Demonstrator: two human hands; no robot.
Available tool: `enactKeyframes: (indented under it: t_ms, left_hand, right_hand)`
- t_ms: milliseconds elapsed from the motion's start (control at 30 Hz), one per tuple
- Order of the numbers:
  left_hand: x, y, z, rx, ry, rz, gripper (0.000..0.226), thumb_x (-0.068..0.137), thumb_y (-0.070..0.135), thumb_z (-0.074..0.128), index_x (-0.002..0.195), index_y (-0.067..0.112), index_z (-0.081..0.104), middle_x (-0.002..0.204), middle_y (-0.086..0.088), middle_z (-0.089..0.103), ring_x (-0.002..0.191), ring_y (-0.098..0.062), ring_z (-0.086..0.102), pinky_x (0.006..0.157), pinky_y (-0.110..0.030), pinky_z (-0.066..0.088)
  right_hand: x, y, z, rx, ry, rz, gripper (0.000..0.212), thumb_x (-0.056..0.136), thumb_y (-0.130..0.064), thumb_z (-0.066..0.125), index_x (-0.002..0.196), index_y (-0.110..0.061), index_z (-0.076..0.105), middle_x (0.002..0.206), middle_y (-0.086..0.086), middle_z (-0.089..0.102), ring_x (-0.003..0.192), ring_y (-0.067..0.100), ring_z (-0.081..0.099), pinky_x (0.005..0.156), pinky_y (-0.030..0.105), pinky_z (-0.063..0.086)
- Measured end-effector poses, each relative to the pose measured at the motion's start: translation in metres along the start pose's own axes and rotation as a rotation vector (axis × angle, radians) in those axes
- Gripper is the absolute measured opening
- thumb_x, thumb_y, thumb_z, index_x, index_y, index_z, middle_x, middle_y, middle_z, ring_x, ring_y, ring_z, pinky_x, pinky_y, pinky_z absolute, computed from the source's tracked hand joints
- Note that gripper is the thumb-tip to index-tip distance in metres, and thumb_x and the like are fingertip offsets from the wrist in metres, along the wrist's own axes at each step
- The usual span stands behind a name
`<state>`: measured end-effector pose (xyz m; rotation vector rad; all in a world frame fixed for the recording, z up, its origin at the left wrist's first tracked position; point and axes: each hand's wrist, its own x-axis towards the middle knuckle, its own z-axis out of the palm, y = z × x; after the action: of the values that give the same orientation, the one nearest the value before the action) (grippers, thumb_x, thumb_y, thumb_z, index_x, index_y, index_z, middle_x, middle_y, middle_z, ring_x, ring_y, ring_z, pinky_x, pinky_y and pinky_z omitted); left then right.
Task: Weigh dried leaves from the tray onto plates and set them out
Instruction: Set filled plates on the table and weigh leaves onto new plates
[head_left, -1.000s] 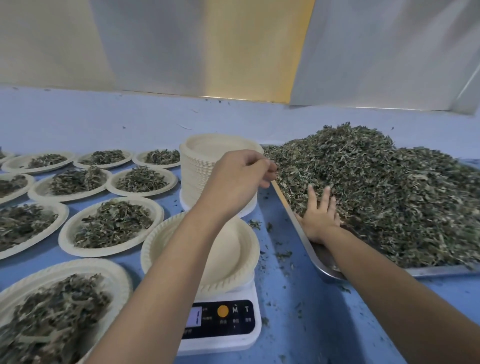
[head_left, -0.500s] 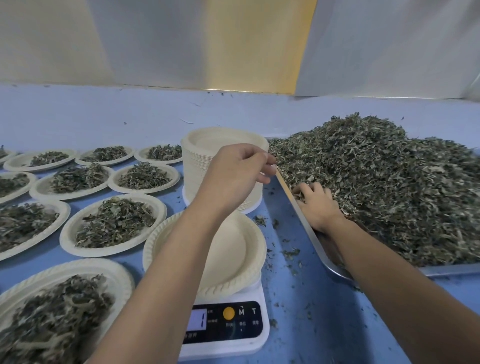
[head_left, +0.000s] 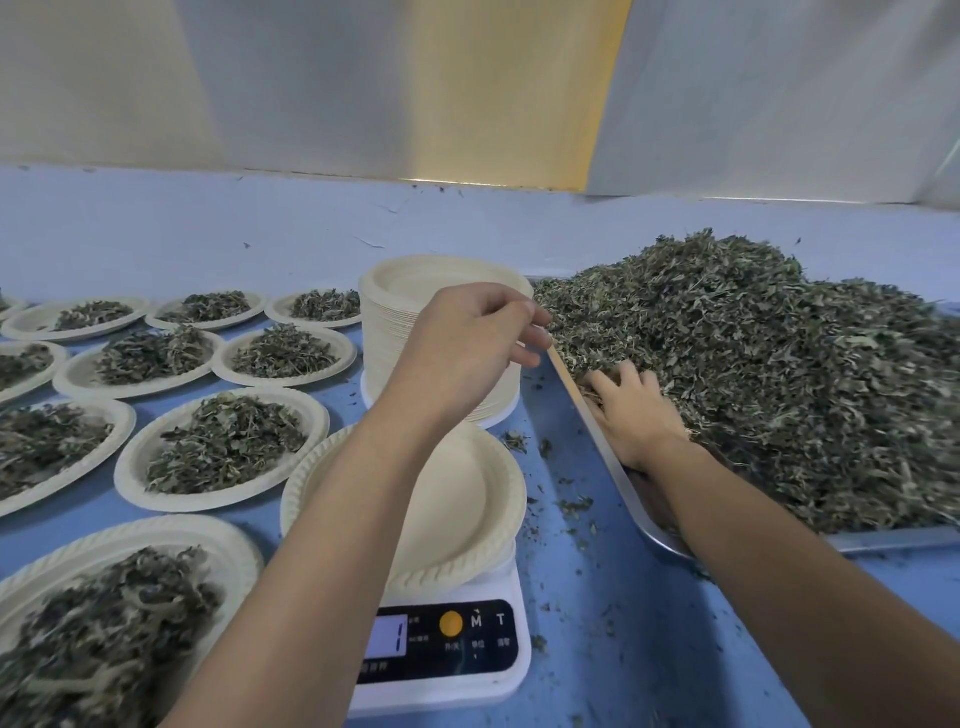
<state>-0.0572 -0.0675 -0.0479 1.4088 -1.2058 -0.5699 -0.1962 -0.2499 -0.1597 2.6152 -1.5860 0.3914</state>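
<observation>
Far left, filled plates (head_left: 208, 501) laid out in rows across the blue table (head_left: 311, 218), each with its own little mound of leaves, none of them touching the scale. Closest to the camera, bottom left, another loaded plate (head_left: 156, 530), blurred and partly cut off by the edge. Moving in: the white scale (head_left: 467, 639) sits at the front, its display (head_left: 387, 636) showing a single 1, and on top of it the empty plate (head_left: 457, 499), bare inside, partly hidden by the left forearm. Just behind that, the stack of plates (head_left: 379, 338), tall and upright. The left hand (head_left: 462, 343) hangs in the air in front of the stack, above the far edge of the empty plate, fingers curled loosely and nothing to be seen in them. Hands are well apart. A scatter of crumbs (head_left: 571, 506) on the table between scale and tray. Over to the right hand (head_left: 636, 415): it's inside the metal tray (head_left: 883, 538), just past the near-left rim, knuckles up, fingers curled and dug into the edge of the pile, gripping a clutch of it. And there's the dried leaves (head_left: 779, 374), one big heap filling the tray, on the right side of the table
</observation>
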Motion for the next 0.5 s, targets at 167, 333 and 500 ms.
enactKeyframes:
  t_ms: [167, 333, 500]
  left_hand:
    - [-0.0002, -0.0012, 0.0024, -0.007, -0.006, -0.009, 0.023, 0.095, 0.015, 0.048, 0.089, 0.012, 0.07, 0.083, -0.002, 0.073, 0.071, -0.012, 0.068, 0.079, -0.023, 0.049]
    - [0.0004, -0.003, 0.0036, 0.003, -0.016, -0.012, 0.023, 0.095, 0.014, 0.047, 0.091, 0.011, 0.07, 0.084, -0.004, 0.073, 0.07, -0.012, 0.067, 0.071, -0.018, 0.05]
    - [-0.0011, -0.0026, 0.0051, 0.015, -0.019, -0.008, 0.024, 0.095, 0.015, 0.047, 0.088, 0.014, 0.069, 0.083, -0.002, 0.073, 0.07, -0.012, 0.067, 0.071, -0.017, 0.049]
  right_hand:
    - [-0.0037, -0.0018, -0.0034, -0.04, 0.03, 0.013, 0.037, 0.101, -0.042, 0.031, 0.134, -0.026, 0.037, 0.135, 0.01, 0.031, 0.121, 0.032, 0.033, 0.078, 0.043, 0.044]
    - [-0.0038, -0.0046, -0.0054, -0.136, -0.058, -0.012, 0.033, 0.103, -0.035, 0.029, 0.13, -0.019, 0.042, 0.13, 0.012, 0.036, 0.121, 0.032, 0.032, 0.08, 0.042, 0.042]
    - [-0.0047, -0.0074, -0.0077, 0.011, -0.05, 0.058, 0.023, 0.102, -0.023, 0.034, 0.116, -0.009, 0.047, 0.117, 0.016, 0.039, 0.112, 0.035, 0.039, 0.079, 0.041, 0.04]
